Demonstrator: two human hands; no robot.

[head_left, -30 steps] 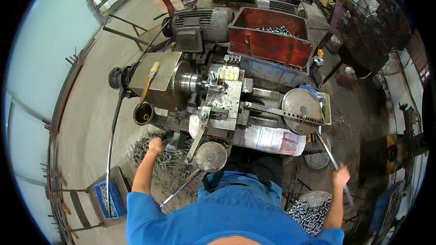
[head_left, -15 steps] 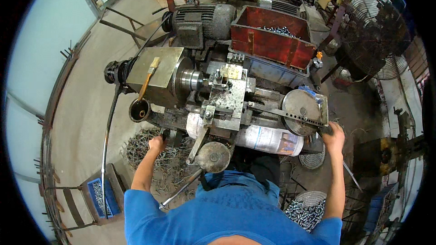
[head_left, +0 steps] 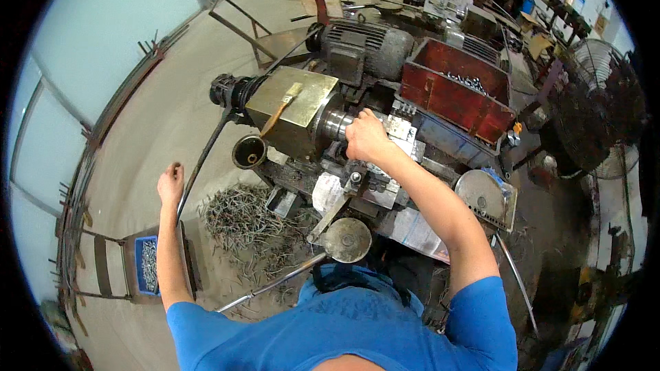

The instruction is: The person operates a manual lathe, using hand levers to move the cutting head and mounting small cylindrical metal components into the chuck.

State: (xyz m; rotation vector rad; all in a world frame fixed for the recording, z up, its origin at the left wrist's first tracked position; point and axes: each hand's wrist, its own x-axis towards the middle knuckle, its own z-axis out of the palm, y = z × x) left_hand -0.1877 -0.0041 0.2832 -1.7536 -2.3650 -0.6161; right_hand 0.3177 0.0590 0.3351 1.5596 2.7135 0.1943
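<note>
My right hand (head_left: 366, 137) is at the spindle chuck (head_left: 335, 126) of a small lathe, its fingers closed; whatever they grip is hidden behind the hand. Out to the left, above the floor, my left hand (head_left: 171, 183) has its fingers curled together near a long metal rod. Something small and dark may show at its fingertips, too small to name. A wooden-handled brush (head_left: 282, 108) lies across the brass-coloured headstock cover (head_left: 302, 89). Below the headstock hangs a round cup (head_left: 249, 152). The tool slide, partly covered by my right forearm, has a round-ended lever (head_left: 347, 240) at its front.
A blue bin (head_left: 140, 266) of small metal parts stands at the lower left. Tangled metal shavings (head_left: 240, 216) heap on the floor. Behind the lathe are a motor (head_left: 368, 45) and a red crate (head_left: 447, 93) with metal parts. A large fan (head_left: 595, 106) stands at right.
My right hand has left the round plate's lever on the right and moved to the chuck. My left hand has gone from the lathe's front out to the left. The view has shifted.
</note>
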